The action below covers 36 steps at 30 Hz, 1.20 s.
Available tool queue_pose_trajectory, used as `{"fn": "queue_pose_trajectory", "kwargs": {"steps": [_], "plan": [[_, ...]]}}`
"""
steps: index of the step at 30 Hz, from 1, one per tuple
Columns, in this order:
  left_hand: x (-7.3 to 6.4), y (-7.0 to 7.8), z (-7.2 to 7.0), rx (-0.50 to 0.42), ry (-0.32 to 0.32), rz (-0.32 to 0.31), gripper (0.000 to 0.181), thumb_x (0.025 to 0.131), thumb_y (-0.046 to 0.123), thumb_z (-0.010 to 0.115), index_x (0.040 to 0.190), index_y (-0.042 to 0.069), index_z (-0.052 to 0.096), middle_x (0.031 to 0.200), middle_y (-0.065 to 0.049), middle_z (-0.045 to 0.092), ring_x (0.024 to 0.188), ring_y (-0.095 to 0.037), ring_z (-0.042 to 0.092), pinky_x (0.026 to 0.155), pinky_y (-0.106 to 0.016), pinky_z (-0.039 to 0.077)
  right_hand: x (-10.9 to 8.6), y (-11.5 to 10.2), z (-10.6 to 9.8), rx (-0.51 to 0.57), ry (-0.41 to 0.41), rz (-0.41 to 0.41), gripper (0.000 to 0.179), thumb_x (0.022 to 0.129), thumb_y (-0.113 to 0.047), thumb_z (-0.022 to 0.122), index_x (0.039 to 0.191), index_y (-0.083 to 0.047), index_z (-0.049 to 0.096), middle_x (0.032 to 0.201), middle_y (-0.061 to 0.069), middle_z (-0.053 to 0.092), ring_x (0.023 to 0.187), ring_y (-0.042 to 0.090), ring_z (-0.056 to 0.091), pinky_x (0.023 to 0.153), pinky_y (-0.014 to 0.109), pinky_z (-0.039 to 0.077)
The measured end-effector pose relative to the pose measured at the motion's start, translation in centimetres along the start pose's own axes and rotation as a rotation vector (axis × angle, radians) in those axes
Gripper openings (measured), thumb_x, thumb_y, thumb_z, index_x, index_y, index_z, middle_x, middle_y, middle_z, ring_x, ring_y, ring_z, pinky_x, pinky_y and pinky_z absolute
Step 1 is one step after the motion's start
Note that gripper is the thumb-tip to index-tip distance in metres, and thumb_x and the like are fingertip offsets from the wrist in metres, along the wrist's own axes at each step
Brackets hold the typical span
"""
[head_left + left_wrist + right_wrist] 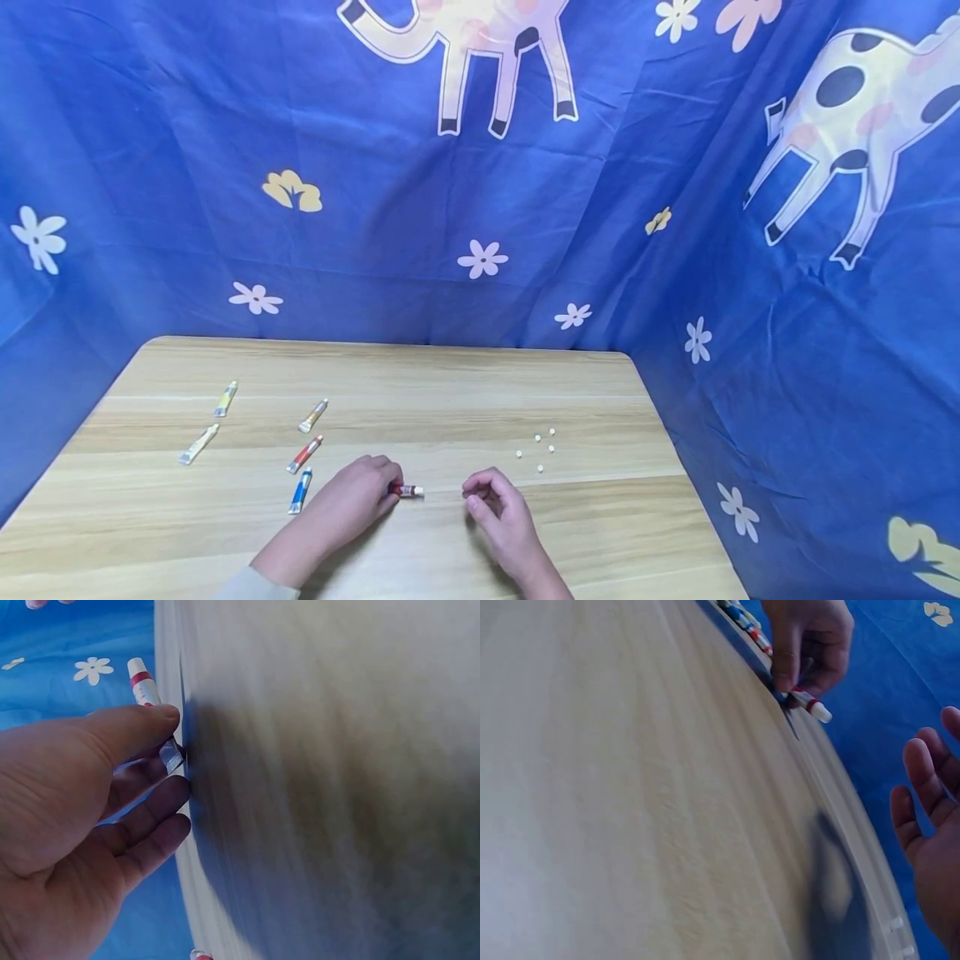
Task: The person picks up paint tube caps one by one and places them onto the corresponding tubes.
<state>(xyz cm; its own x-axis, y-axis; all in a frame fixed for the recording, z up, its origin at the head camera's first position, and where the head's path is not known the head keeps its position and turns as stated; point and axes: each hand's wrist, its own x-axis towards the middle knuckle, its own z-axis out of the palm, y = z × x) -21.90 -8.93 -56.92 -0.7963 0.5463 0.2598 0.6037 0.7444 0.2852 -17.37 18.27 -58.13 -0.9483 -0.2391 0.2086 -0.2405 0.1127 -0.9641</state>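
Note:
My left hand (357,497) pinches a small paint tube (408,491) with a white cap and a dark red band, low over the table. In the left wrist view the tube (145,688) sits between thumb and fingers, cap end outward. To the right of it my right hand (501,515) holds nothing, its fingers loosely bent and apart from the tube. The right wrist view shows those fingers (922,776) spread, with the left hand (810,645) and the capped tube beyond.
On the left of the wooden table (420,392) lie several paint tubes: a blue one (300,491), a red one (305,454), an orange one (313,416), a yellow one (226,399) and a pale one (198,444). Several small white caps (540,468) lie at right. Blue curtains (375,250) surround the table.

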Motion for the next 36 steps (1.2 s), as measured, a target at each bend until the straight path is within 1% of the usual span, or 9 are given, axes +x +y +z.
{"fn": "queue_pose_trajectory", "kwargs": {"steps": [3,7,11,15,18,21,24,30,36], "plan": [[0.1,-0.1,0.0,0.008,0.006,-0.010,0.021,0.085,0.015,0.090,0.086,0.019,0.070,0.085,0.010,0.067,0.076,-0.006,0.058,0.070,-0.029,0.057,0.2,0.0,-0.7,-0.003,0.027,-0.010,0.015,0.105,-0.003,0.061,0.118,0.000,0.066,0.111,0.032,0.066,0.099,0.019,0.069,0.095,0.025,0.058],[0.2,0.1,0.0,0.018,0.020,-0.023,0.023,0.083,0.015,0.091,0.084,0.019,0.069,0.084,0.010,0.066,0.076,-0.007,0.058,0.070,-0.029,0.057,0.4,0.1,-1.8,-0.008,0.071,-0.013,0.013,0.105,-0.002,0.061,0.116,0.002,0.066,0.109,0.032,0.066,0.098,0.023,0.069,0.093,0.024,0.058],[0.2,0.4,-0.1,0.035,0.015,-0.053,0.022,0.083,0.016,0.092,0.084,0.019,0.070,0.084,0.010,0.065,0.075,-0.007,0.057,0.069,-0.029,0.056,0.7,0.1,-2.9,0.006,0.126,-0.017,0.013,0.105,0.000,0.060,0.115,0.007,0.065,0.105,0.031,0.065,0.096,0.022,0.068,0.091,0.026,0.059],[0.4,0.6,-0.2,0.057,-0.003,-0.086,0.021,0.084,0.018,0.091,0.085,0.020,0.070,0.086,0.009,0.065,0.076,-0.008,0.057,0.067,-0.028,0.056,0.9,0.0,-4.1,0.020,0.192,-0.031,0.012,0.105,0.002,0.059,0.113,0.010,0.064,0.102,0.027,0.066,0.093,0.016,0.068,0.088,0.025,0.059],[0.6,0.6,-0.2,0.077,-0.004,-0.098,0.021,0.083,0.019,0.092,0.085,0.020,0.070,0.087,0.008,0.066,0.075,-0.009,0.058,0.067,-0.028,0.056,1.0,0.0,-5.0,0.027,0.248,-0.022,0.012,0.105,0.002,0.060,0.113,0.011,0.065,0.101,0.019,0.069,0.093,0.014,0.069,0.087,0.022,0.058],[0.8,0.4,-0.1,0.097,-0.002,-0.103,0.022,0.083,0.020,0.092,0.085,0.019,0.071,0.086,0.007,0.066,0.075,-0.010,0.059,0.068,-0.030,0.057,1.0,0.2,-6.0,0.030,0.298,-0.004,0.015,0.105,0.003,0.060,0.114,0.014,0.063,0.100,0.010,0.069,0.093,0.015,0.069,0.087,0.020,0.058],[1.1,0.1,0.0,0.112,-0.017,-0.115,0.021,0.084,0.022,0.092,0.085,0.019,0.071,0.086,0.006,0.066,0.075,-0.011,0.059,0.068,-0.032,0.057,1.0,0.5,-6.9,0.028,0.350,0.023,0.016,0.105,0.002,0.061,0.114,0.015,0.064,0.100,0.002,0.068,0.093,0.014,0.068,0.087,0.020,0.058],[1.7,-0.7,0.3,0.117,-0.030,-0.129,0.021,0.085,0.023,0.092,0.085,0.019,0.071,0.087,0.006,0.065,0.074,-0.012,0.057,0.066,-0.033,0.056,1.2,1.1,-8.5,0.007,0.438,0.054,0.014,0.106,0.000,0.062,0.113,0.011,0.065,0.098,-0.001,0.068,0.093,0.016,0.069,0.087,0.021,0.059],[2.3,-1.3,0.2,0.109,-0.048,-0.125,0.021,0.086,0.022,0.091,0.085,0.020,0.070,0.086,0.006,0.063,0.075,-0.012,0.057,0.066,-0.033,0.055,1.5,1.7,-9.5,0.020,0.486,0.036,0.017,0.107,0.001,0.060,0.114,0.016,0.062,0.097,-0.001,0.070,0.091,0.014,0.070,0.087,0.019,0.059]]}}
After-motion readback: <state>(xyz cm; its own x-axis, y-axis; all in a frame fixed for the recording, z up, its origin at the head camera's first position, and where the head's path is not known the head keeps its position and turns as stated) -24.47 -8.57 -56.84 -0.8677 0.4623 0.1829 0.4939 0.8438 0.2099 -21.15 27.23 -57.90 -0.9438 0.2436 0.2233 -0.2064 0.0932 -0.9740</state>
